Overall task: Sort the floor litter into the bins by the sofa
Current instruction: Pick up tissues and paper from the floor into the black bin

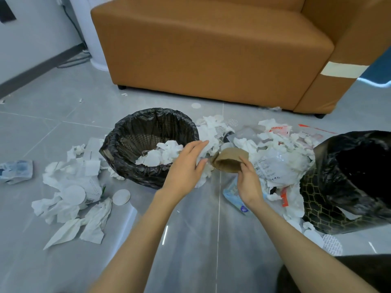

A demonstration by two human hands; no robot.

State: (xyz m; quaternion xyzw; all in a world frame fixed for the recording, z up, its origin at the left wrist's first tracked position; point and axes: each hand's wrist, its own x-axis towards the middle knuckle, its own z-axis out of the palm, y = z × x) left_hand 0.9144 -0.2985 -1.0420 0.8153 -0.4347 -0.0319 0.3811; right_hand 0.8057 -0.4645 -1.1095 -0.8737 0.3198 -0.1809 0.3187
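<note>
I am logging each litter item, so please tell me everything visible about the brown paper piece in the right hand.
The brown paper piece looks like thin kraft paper, plain, matte and creased. Its left end narrows to a crumpled point; the rest bulges wider. The right hand holds it from below, thumb over its right edge, above the floor litter, just right of the black-lined bin. The thumb tip of the left hand is at the pointed end; whether it touches is unclear.

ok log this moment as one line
phase: sorting | right hand: grips brown paper | left hand: open beside it | mesh bin: holds white tissues | floor litter: remains
</note>
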